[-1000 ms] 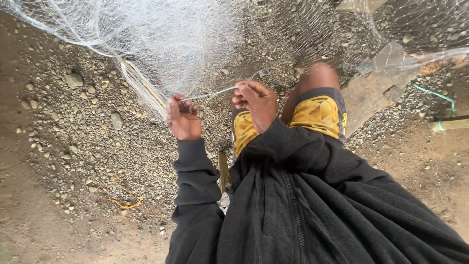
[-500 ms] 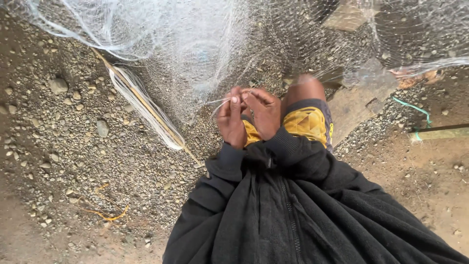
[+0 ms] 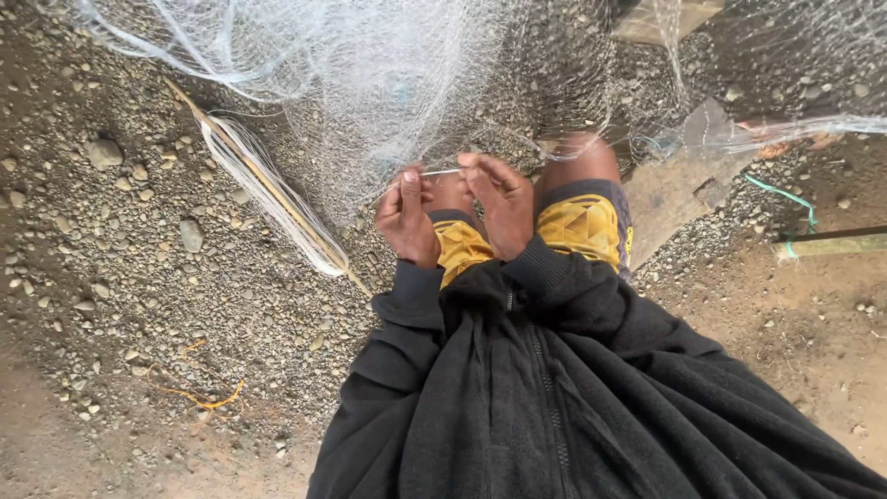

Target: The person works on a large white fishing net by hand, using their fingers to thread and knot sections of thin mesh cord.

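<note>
A thin white fishing net (image 3: 388, 83) hangs and spreads over the stony ground, far from the person and above the knees. One small bit of it, a pale strand (image 3: 442, 172), runs between the two hands, just in front of the knees.

The left hand (image 3: 407, 220) is closed, and its thumb and fingers pinch the left end of the strand. The right hand (image 3: 501, 205) is curled over the right end and pinches it too. The hands are very close, almost touching.

To do this well, the person should keep the strand tight between both hands, so that it does not slip or tangle. Small, slow finger moves look best, because the net is very fine and could snag.

Under the hands are yellow shorts (image 3: 577, 222) and a black jacket (image 3: 554, 397). To the left, a bundle of white cords (image 3: 268, 189) lies on the gravel (image 3: 111, 231). Near that, an orange string (image 3: 208, 399) lies in the dirt. Far right, a green string (image 3: 785, 199) rests by a flat board (image 3: 679, 189).
</note>
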